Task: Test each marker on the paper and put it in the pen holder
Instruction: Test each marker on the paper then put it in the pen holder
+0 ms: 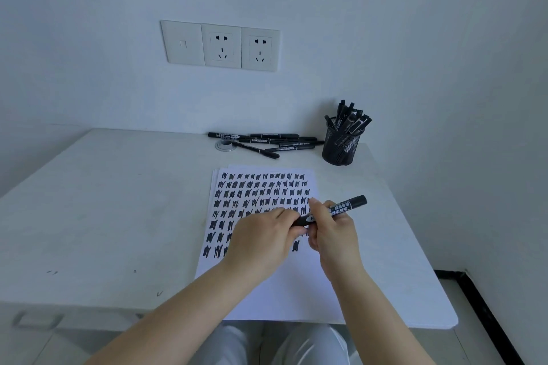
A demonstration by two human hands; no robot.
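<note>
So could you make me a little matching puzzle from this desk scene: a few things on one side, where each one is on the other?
Things:
1. thick black marker
2. black mesh pen holder
3. loose pile of thin black markers
4. white paper sheet with black scribbles

Places:
A. flat on the desk, under the hands
B. far right of the desk, near the wall
C. gripped by both hands
D. lying left of the holder

Pairs: 1-C, 2-B, 3-D, 4-A
</note>
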